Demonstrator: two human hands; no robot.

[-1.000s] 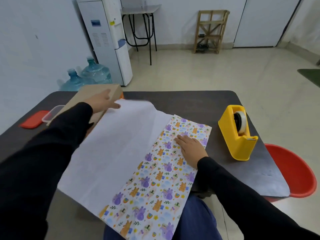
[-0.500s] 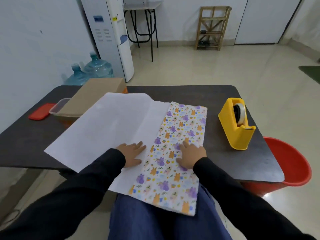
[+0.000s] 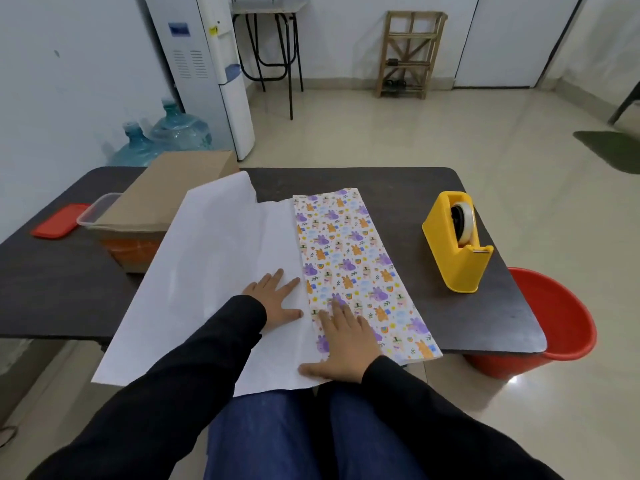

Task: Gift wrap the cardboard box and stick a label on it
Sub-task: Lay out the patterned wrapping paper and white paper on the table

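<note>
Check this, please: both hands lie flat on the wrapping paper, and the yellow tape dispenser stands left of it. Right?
No: the head view shows the yellow tape dispenser right of the wrapping paper. Left hand and right hand do lie flat on it.

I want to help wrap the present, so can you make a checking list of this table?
Surface: dark table, wrapping paper overhanging its near edge.
Job's things: paper spread white side up, printed flap folded over on the right; cardboard box unwrapped, back left; yellow tape dispenser on the right; no label seen.
Clutter: red lid and clear container, far left.
Hands: left hand flat on the white side; right hand flat on the printed flap.
Cables: nothing seen.
Surroundings: red bucket, water dispenser, water bottles, wooden rack.
</note>
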